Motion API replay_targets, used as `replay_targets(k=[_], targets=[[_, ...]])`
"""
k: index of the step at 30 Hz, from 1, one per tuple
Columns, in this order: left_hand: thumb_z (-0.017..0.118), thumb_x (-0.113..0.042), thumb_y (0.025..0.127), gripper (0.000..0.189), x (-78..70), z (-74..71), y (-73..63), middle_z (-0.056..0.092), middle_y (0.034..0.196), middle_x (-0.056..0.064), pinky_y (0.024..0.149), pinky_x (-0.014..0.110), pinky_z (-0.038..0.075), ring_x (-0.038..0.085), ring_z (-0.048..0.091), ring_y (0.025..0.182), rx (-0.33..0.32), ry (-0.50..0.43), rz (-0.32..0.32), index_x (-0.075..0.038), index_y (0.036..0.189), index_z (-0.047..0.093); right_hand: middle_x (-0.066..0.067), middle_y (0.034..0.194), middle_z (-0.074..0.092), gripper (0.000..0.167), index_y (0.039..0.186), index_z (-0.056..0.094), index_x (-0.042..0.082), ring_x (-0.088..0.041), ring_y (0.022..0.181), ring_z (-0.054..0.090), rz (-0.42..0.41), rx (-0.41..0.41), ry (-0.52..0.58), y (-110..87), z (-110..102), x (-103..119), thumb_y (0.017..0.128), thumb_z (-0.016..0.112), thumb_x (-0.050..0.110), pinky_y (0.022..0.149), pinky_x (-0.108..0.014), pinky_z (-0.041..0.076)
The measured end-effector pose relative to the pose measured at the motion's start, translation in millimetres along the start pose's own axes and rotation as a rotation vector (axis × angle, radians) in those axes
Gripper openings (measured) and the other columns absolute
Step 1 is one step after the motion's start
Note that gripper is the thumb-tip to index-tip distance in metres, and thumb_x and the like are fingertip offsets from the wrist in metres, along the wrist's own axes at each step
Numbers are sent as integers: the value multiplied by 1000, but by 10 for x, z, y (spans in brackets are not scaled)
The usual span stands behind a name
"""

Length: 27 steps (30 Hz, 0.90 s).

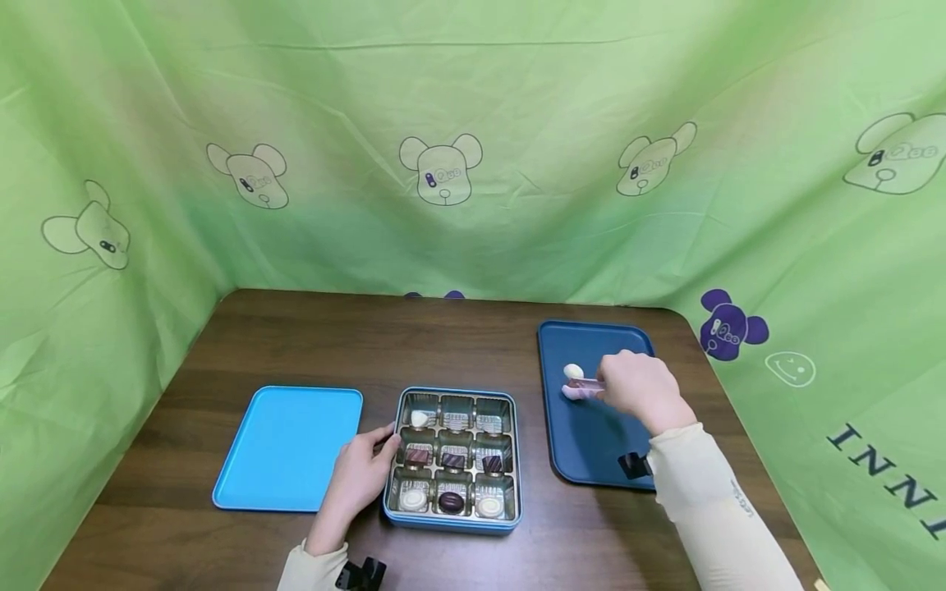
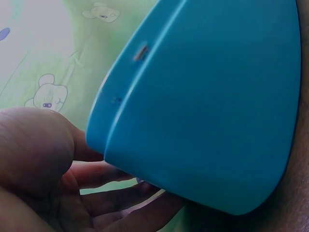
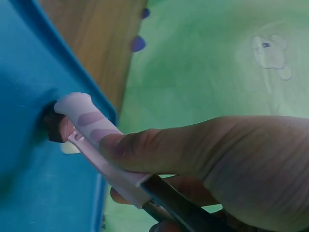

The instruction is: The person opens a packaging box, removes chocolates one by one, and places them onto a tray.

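Note:
My left hand (image 1: 362,469) holds the left side of a blue tin (image 1: 452,527), its thumb over the rim and its fingers along the outer wall (image 2: 193,121). The tin's divided insert has a white chocolate (image 1: 419,419) in the back left compartment, brown ones (image 1: 453,461) across the middle row, and white, dark and white ones across the front row. My right hand (image 1: 641,392) grips pink tongs (image 3: 104,130) over a dark blue tray (image 1: 591,460). A brown chocolate (image 3: 59,127) sits at the tongs' tips; whether it touches the tray is unclear. Just behind lies a white chocolate (image 1: 572,371).
A light blue tin lid (image 1: 288,447) lies left of the tin on the brown wooden table (image 1: 443,349). Green printed cloth (image 1: 443,238) hangs along the back and both sides. The dark blue tray has a low raised rim.

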<state>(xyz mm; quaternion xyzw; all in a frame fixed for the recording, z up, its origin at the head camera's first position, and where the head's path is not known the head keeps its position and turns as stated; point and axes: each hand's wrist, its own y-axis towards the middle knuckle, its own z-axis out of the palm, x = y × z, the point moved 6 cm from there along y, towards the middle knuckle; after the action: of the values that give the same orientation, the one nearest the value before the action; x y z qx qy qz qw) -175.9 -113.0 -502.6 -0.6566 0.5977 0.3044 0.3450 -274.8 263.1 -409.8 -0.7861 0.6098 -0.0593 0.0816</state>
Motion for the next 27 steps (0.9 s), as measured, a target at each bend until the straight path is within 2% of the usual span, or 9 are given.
replay_targets(k=[7, 11, 15, 21, 27], targets=[[60, -19, 102, 38, 0, 5, -1, 70, 121, 20, 85, 49, 55, 30, 68, 107, 5, -7, -1, 2, 133, 65, -5, 74, 63, 13, 81, 75, 12, -24, 62, 54, 35, 10, 8, 51, 99, -35, 85, 79, 23, 53, -45, 47], [59, -20, 103, 38, 7, 2, 9, 69, 123, 20, 86, 50, 55, 31, 67, 110, 9, -8, -1, 2, 134, 64, -7, 74, 62, 17, 80, 73, 11, -25, 64, 54, 59, 10, 19, 72, 96, -40, 85, 79, 27, 54, -46, 47], [60, -20, 102, 38, 13, -5, 22, 70, 123, 20, 86, 50, 54, 31, 67, 110, 2, -6, 5, 2, 133, 64, -7, 75, 63, 20, 86, 75, 10, -25, 64, 55, 64, -12, 32, 80, 48, -23, 85, 79, 29, 54, -45, 47], [60, -20, 102, 38, 26, 0, 22, 69, 123, 20, 87, 50, 54, 30, 67, 109, 10, -12, 3, 2, 133, 64, -6, 75, 67, 30, 102, 76, 8, -24, 60, 58, 66, -118, 29, -25, -232, 93, 87, 79, 34, 47, -44, 46], [60, -20, 103, 38, 43, 6, 24, 69, 125, 20, 87, 50, 54, 30, 67, 110, 14, -21, -7, 2, 134, 64, -4, 69, 67, 37, 111, 75, 8, -19, 52, 55, -2, -281, 18, -187, -551, 428, 87, 79, 35, 43, -40, 44]])
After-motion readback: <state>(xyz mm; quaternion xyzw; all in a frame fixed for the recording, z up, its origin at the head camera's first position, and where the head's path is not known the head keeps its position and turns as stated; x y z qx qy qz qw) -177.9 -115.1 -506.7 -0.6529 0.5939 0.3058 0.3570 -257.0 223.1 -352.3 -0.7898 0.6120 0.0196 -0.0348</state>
